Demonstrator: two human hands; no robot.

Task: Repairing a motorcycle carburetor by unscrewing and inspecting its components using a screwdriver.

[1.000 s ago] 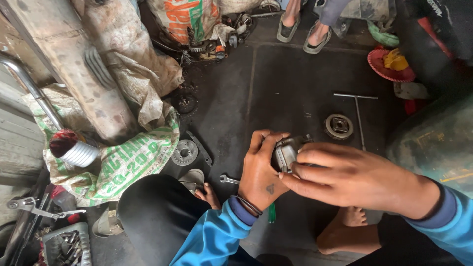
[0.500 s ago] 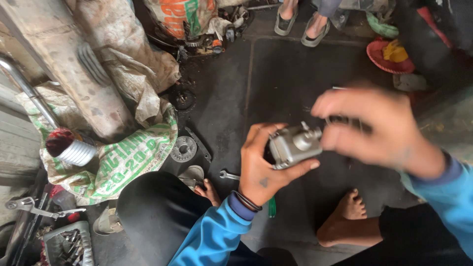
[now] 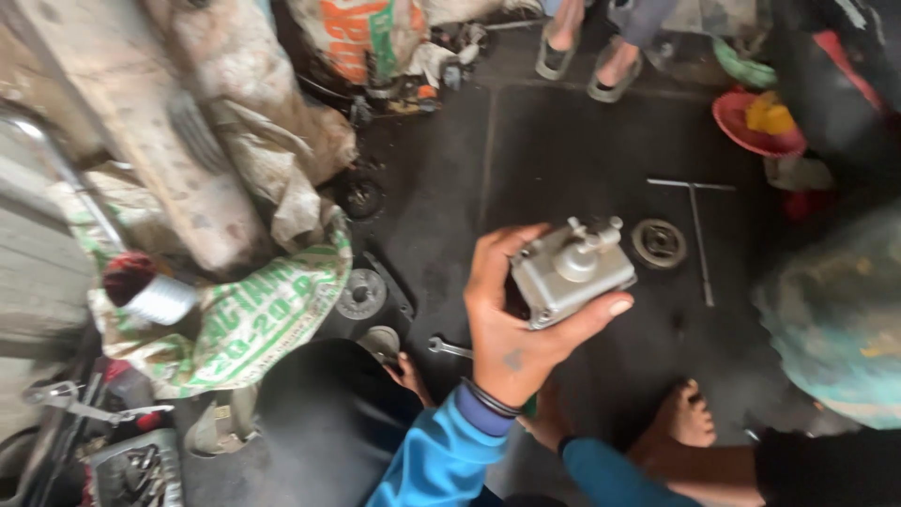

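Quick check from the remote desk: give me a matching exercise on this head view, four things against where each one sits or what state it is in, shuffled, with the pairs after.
Things:
1. grey metal part
2. T-shaped tool
3. red dish
4. spanner

Places or states:
A. flat on the dark floor, just left of the wrist
B. held up in the left hand
C. top right, with something yellow in it
D. flat on the floor, right of the round metal disc

Pairs: 1-B, 2-D, 3-C, 4-A
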